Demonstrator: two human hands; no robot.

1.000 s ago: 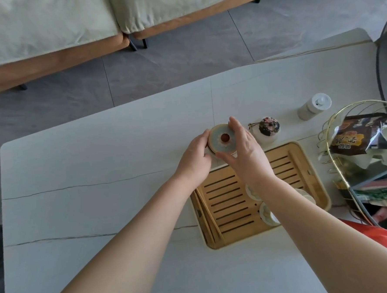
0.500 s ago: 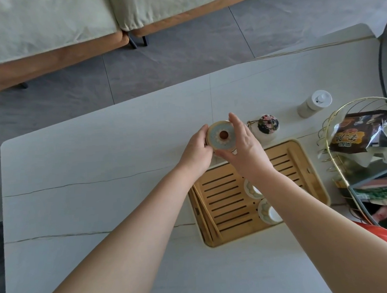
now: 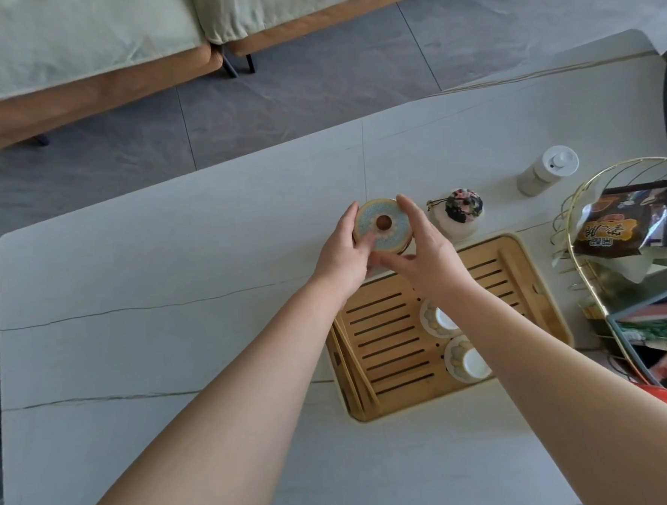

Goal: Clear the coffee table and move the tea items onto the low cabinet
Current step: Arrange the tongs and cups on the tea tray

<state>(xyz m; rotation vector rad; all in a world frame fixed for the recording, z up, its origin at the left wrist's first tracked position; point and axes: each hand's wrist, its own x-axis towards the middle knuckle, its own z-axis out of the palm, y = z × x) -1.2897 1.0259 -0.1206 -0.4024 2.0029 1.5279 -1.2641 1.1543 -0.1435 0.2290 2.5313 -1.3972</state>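
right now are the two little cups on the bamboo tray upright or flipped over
Upright: both cups on the bamboo tray show open white insides facing up.

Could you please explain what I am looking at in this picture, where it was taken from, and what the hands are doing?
There is no machine here: a person wears a camera on the head, so the one view looks forward and down over both bare arms.

The pale surface is the coffee table. Both hands grip a round jar with a blue patterned lid, the left hand on its left side and the right hand on its right, fingers curled around the rim.

Below it lies a slatted bamboo tray with two small cups. Beside the jar stands a white pot with a flowered cloth top, and further right a small white bottle. A gold wire basket at the right edge holds snack packets. A sofa stands beyond the table. The low cabinet is not in view.
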